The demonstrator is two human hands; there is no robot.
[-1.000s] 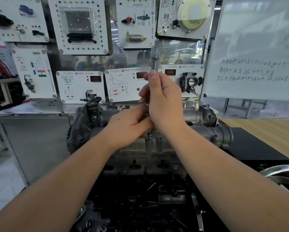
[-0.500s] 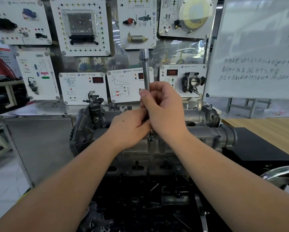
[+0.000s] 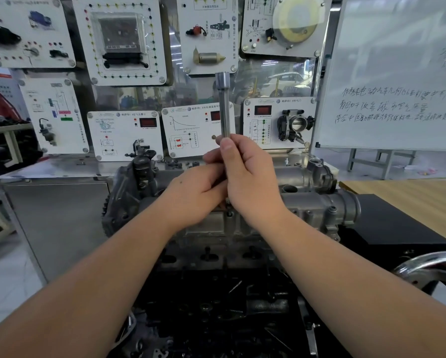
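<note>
right hand (image 3: 250, 177) grips the bar (image 3: 225, 107) low on its shaft, thumb laid up the near side, fingers curled round behind. left hand (image 3: 194, 195) sits just beside and below that grip, fingers curled in toward the lower shaft. whether they pinch it cannot be told, as the right hand covers the contact.

bar stands near upright. its long axis runs straight up from the grip, with the wider socket end at top, well above the thumb. the working tip is below the grip, hidden behind both hands.

directly beneath the grip, just under the heel of the right hand, a round bolt seat (image 3: 229, 214) shows in the engine head (image 3: 317, 202).

judgement: bar axis and bolt seat line up closely, so the coming move turns on the vertical line alone, with no sideways shift wanted. right hand is nearer and carries the bar; left likely guides the tip. risk: tilt at the top end would cock the tip in the seat.
</note>
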